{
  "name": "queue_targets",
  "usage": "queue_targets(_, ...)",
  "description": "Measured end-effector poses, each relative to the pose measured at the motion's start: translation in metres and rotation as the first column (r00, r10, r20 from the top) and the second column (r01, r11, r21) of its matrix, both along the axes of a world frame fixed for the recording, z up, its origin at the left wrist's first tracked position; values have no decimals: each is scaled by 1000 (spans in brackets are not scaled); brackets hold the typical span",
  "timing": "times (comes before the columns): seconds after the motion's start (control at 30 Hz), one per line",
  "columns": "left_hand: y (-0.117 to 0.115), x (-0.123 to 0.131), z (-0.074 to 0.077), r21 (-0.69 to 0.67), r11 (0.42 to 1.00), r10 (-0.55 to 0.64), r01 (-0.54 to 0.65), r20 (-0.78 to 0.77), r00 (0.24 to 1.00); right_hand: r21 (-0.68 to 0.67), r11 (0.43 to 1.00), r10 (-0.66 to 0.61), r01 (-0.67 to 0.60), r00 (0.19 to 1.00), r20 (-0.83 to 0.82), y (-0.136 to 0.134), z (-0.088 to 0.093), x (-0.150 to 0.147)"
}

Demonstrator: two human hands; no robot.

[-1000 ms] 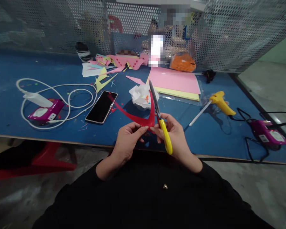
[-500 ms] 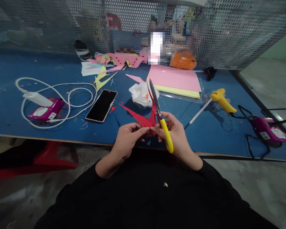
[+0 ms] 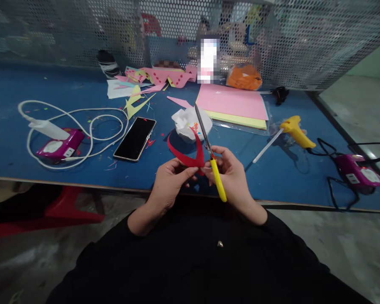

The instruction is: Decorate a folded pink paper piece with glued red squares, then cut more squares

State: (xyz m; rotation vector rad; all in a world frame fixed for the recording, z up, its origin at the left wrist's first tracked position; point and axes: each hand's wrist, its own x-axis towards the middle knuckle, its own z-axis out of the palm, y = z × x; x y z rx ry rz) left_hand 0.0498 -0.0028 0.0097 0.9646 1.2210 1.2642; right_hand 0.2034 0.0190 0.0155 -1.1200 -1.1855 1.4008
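Between my hands, above the table's front edge, is a piece of red paper (image 3: 185, 157) cut into long curved, pointed strips. My left hand (image 3: 171, 181) pinches its lower end between thumb and fingers. My right hand (image 3: 232, 177) carries yellow-handled scissors (image 3: 218, 180), blades closed and pointing away from me, and its thumb and fingertips also touch the red paper near my left thumb. Just beyond the strips sits a crumpled white paper bowl (image 3: 190, 134) with small coloured paper bits in it. The scissor tips overlap the bowl in the view.
A phone (image 3: 135, 139) and a purple power block (image 3: 61, 145) with a looped white cable lie left. Pink sheets (image 3: 232, 103), paper scraps (image 3: 134, 105) and an orange bundle (image 3: 244, 77) are behind. Right are a yellow glue gun (image 3: 296, 131) and another purple block (image 3: 356, 171).
The red paper strips have turned and now curve, the left one bending upward and the other tilting left. The scissors have swung slightly left at the tips. Both hands stay nearly in place.
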Motion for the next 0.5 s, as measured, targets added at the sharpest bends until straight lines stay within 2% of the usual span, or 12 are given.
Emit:
queue_targets(0.07,0,-3,-2,165,985,53,-39,-85,995,29,999,-29,29,999,-15,-1,-1,0)
queue_targets(0.13,-1,-8,-2,340,939,117,-55,-163,980,50,997,-54,56,998,-43,-2,-1,1)
queue_targets(0.2,-2,-13,-1,517,855,196,-34,-262,945,56,996,-66,70,995,-70,-2,-1,3)
queue_targets(0.27,-3,-18,0,665,746,301,17,-360,883,47,997,-64,68,994,-85,-2,0,4)
queue_targets(0.33,-3,-19,-1,728,685,374,40,-397,838,26,999,-42,45,995,-95,-2,1,5)
queue_targets(0.5,-3,-18,-5,732,678,368,63,-413,833,-34,998,41,-46,989,-140,-2,4,2)
